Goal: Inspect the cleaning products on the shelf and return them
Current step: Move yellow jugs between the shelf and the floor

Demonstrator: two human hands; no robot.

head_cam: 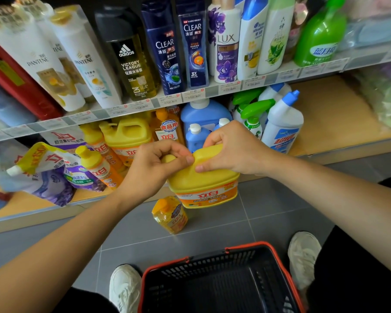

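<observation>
A big yellow detergent jug (203, 184) with an orange label hangs in the air in front of the lower shelf (339, 114). My right hand (233, 147) grips the jug's handle from above. My left hand (158, 161) pinches the yellow cap at the jug's left shoulder. A second yellow jug (127, 134) of the same kind stands on the lower shelf behind, among orange dish-soap bottles (99, 166). A small yellow-orange bottle (169, 214) stands on the grey floor under the held jug.
A black basket with a red rim (221, 279) sits on the floor between my shoes. Blue bottles (203, 116), green spray bottles (253, 109) and a white toilet cleaner (282, 123) stand on the lower shelf. Shampoo bottles (167, 46) line the upper shelf. Purple refill pouches (48, 175) lie at left.
</observation>
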